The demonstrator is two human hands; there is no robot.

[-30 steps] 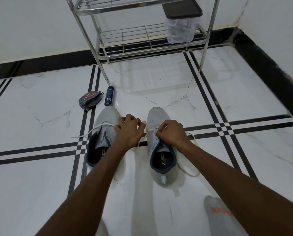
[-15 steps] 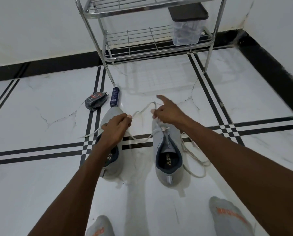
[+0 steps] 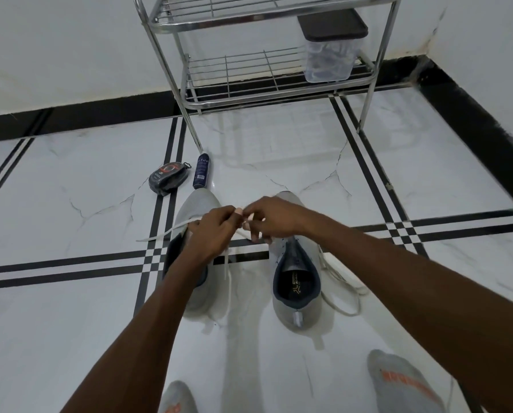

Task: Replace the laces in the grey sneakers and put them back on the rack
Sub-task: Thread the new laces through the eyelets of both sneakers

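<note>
Where the camera is: on the person's head, up high.
Which way it looks: forward and down at the floor (image 3: 279, 156).
What is near: both arms reach out from the bottom edge.
What is far: the rack (image 3: 171, 84) at the top.
Edges: bent and maybe a bit blurry.
Other views: just this one.

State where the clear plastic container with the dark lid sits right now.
In the head view, the clear container sits at the right end of the metal rack's lower shelf, against the back wall.
</note>
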